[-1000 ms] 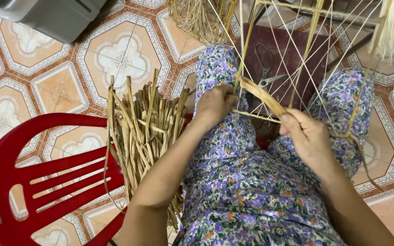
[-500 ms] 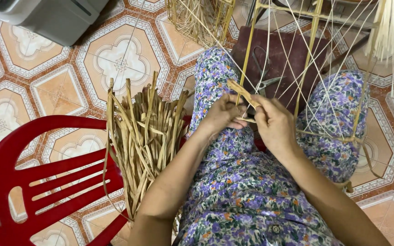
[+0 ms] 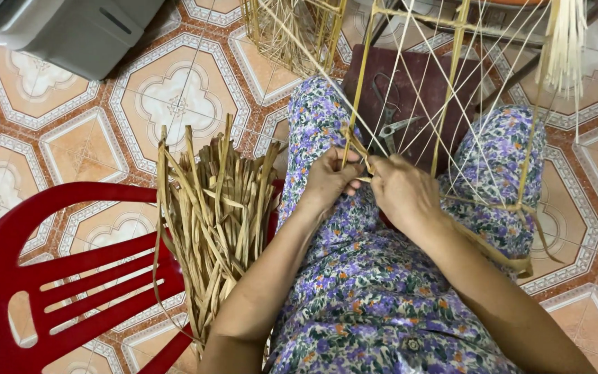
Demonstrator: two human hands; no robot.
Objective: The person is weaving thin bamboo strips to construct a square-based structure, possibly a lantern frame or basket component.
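Both hands have closed together since a second ago: left hand (image 3: pixel 330 181) and right hand (image 3: pixel 401 192) pinch a flat fibre strip (image 3: pixel 360 149) against the frame upright (image 3: pixel 358 90), over the lap

Patterned tile floor (image 3: pixel 174 90) bears red chair (image 3: pixel 50 277), grey box (image 3: pixel 70 28)

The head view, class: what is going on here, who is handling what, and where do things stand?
A seated person in a floral garment works a flat fibre strip with both hands over the lap. The left hand and right hand meet at a stake of a thin-cane frame, fingers pinching the strip around it. A bundle of strips rests on a red chair beside the left arm. Scissors lie on a dark board behind the frame.
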